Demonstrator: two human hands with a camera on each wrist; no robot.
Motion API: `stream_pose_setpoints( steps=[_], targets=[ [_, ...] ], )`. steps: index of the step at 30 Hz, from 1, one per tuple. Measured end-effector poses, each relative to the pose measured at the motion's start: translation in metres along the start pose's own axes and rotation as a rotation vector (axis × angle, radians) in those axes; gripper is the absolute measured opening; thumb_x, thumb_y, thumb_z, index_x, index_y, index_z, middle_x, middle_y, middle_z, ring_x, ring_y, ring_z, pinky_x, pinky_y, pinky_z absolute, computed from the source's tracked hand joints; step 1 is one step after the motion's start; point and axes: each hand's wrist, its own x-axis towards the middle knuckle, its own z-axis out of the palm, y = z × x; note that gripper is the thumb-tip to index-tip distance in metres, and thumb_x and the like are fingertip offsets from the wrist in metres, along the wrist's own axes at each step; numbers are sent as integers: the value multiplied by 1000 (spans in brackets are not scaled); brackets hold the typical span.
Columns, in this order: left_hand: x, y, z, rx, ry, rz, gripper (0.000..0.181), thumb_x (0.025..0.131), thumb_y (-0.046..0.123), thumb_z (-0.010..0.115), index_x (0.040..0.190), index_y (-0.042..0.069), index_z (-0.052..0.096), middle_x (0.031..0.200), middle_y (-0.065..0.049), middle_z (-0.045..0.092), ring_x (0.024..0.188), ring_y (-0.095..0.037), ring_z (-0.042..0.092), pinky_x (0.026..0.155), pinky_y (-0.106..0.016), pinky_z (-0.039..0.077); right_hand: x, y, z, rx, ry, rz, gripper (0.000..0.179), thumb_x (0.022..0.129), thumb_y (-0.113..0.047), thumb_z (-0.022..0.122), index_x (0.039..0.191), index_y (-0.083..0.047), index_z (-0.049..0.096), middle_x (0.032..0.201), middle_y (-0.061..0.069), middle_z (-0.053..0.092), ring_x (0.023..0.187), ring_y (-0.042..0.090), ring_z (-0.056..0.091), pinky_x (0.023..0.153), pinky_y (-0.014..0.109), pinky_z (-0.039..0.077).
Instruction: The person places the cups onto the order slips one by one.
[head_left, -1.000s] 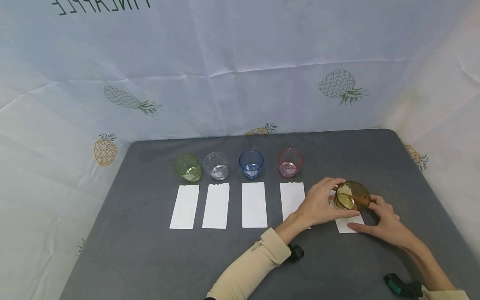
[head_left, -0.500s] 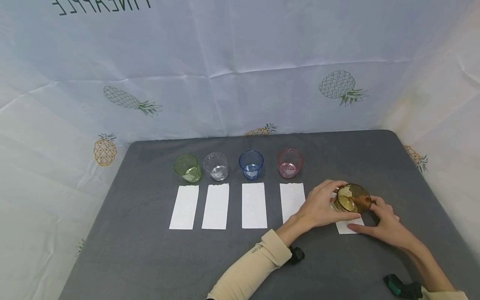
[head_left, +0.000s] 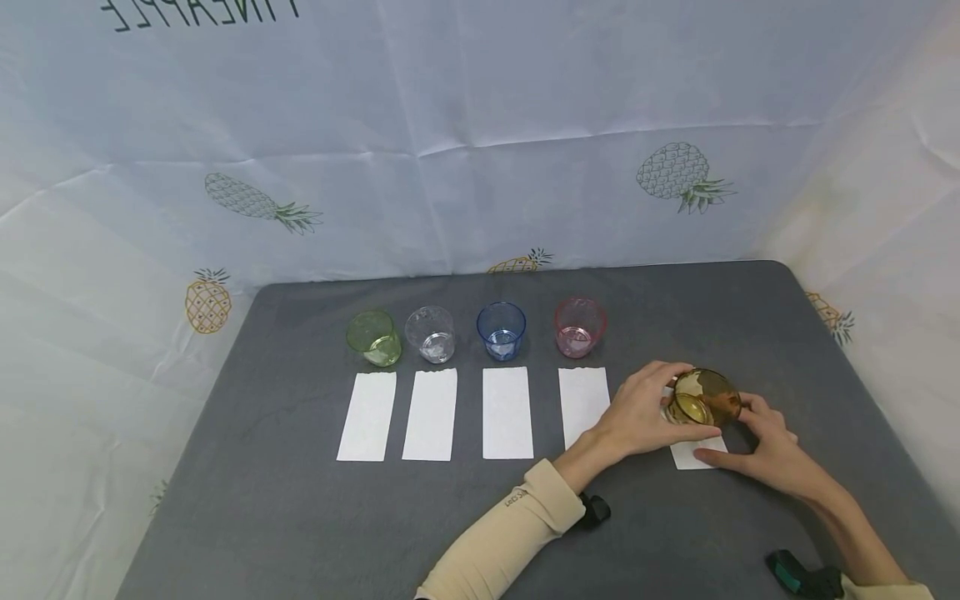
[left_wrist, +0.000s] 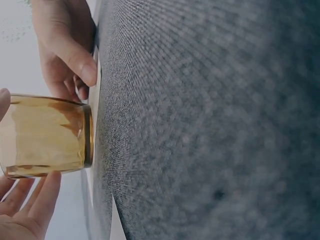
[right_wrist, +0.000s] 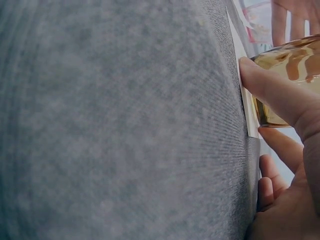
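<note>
My left hand grips an amber drinking glass near its rim, fingers on the far side and thumb on the near side. The glass stands upright over a white paper slip; its base is right at the paper in the left wrist view. Beside it, my right hand lies low with loosely bent fingers. In the right wrist view its thumb touches the paper edge, and the index fingertip is close to the base of the amber glass. Part of the slip is hidden under glass and hands.
Green, colourless, blue and pink glasses stand in a row farther back. Before each lies a white paper slip, such as the leftmost one; my left hand partly covers another. A pineapple-print cloth hangs behind the grey table.
The amber glass and my left hand have come very slightly toward me. Both hands otherwise keep their places, and the left hold is unchanged.
</note>
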Motion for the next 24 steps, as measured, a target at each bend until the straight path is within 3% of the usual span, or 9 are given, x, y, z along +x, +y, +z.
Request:
stream_pose_setpoints(
  steps=[24],
  targets=[
    [1,2,0,28,-27,-20,80,83,50,82,149,15,51,137,1,61,107,1,63,85,-1,44,0,-1,-1,-12,-20,15,71,84,-22,84,139,8,52,142,38,29,125,65,19,78,78,20]
  ],
)
